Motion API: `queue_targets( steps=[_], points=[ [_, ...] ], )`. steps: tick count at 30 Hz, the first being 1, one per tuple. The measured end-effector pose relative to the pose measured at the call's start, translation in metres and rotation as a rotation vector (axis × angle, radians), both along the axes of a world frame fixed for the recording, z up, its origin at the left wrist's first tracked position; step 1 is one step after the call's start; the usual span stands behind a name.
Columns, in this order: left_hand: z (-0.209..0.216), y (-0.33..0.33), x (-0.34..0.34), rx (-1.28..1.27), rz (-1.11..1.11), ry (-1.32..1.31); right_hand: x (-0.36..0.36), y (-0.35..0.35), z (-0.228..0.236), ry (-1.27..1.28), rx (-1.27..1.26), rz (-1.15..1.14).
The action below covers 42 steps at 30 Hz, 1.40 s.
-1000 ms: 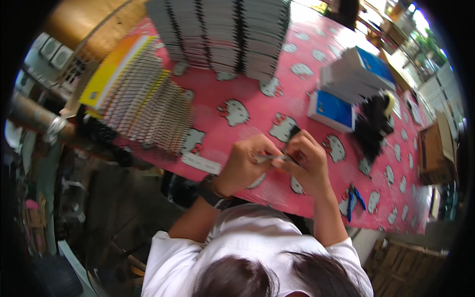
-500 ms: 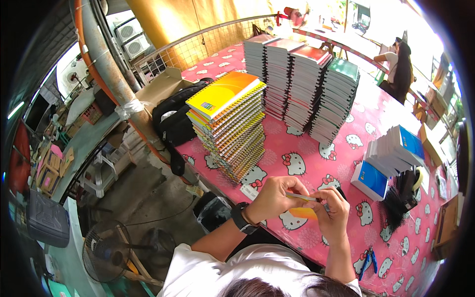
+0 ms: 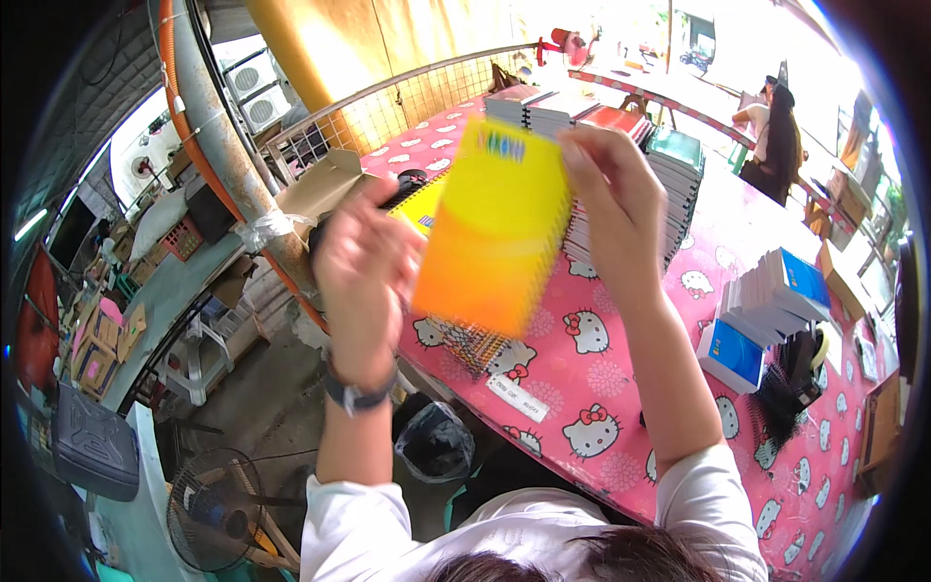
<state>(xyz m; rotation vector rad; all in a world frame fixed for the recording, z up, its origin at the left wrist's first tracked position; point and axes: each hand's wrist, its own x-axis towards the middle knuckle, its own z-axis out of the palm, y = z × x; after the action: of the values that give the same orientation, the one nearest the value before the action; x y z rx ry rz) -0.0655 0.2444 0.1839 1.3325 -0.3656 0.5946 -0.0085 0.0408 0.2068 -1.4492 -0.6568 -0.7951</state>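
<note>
A yellow-and-orange spiral notebook (image 3: 495,233) is held up in front of me, tilted, its coil on the right side. My right hand (image 3: 621,194) pinches it at the upper right corner, thumb on the cover. Beside its left edge is my left hand (image 3: 364,272), blurred, with fingers apart and nothing seen in it. Behind the held notebook stands a tall stack of similar yellow notebooks (image 3: 475,344), mostly covered by it and my left hand. Farther back are stacks of spiral-bound books with red (image 3: 621,118) and green (image 3: 677,144) covers, partly hidden by my right hand.
Blue-covered books (image 3: 734,354) lie on the right of the pink patterned table, near black coils (image 3: 771,417) and a tape dispenser (image 3: 800,369). A white strip (image 3: 518,398) lies near the front edge. A lined bin (image 3: 434,441) and a fan (image 3: 213,509) stand left. Another person (image 3: 776,136) is far right.
Both hands have risen from the table's front edge, bringing the notebook up toward the yellow stack with its cover now showing. The left hand has come away from it; the right keeps hold.
</note>
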Motion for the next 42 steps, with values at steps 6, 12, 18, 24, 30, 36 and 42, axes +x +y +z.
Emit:
queue_targets(
  steps=[6, 12, 18, 24, 30, 36, 42],
  points=[
    [-0.018, 0.045, 0.058, 0.248, 0.422, -0.069, 0.083, 0.048, -0.041, 0.157, -0.002, -0.182],
    [-0.062, 0.027, 0.085, -0.004, 0.122, -0.059, 0.099, 0.067, -0.055, 0.076, 0.104, -0.394],
    [-0.061, 0.017, 0.09, -0.067, 0.409, -0.082, 0.071, 0.077, -0.055, 0.327, 0.18, -0.162],
    [-0.043, 0.006, 0.081, -0.241, 0.29, 0.0, 0.075, 0.083, -0.067, 0.284, 0.212, -0.185],
    [-0.045, 0.007, 0.081, -0.125, 0.251, 0.118, 0.069, 0.063, -0.075, 0.177, 0.105, -0.272],
    [-0.162, 0.044, 0.073, -0.454, 0.086, 0.306, -0.016, -0.073, -0.133, 0.455, -0.097, -0.072],
    [-0.24, 0.032, 0.084, -0.582, -0.244, 0.39, -0.093, -0.123, -0.226, 0.571, -0.427, -0.195]
  ],
)
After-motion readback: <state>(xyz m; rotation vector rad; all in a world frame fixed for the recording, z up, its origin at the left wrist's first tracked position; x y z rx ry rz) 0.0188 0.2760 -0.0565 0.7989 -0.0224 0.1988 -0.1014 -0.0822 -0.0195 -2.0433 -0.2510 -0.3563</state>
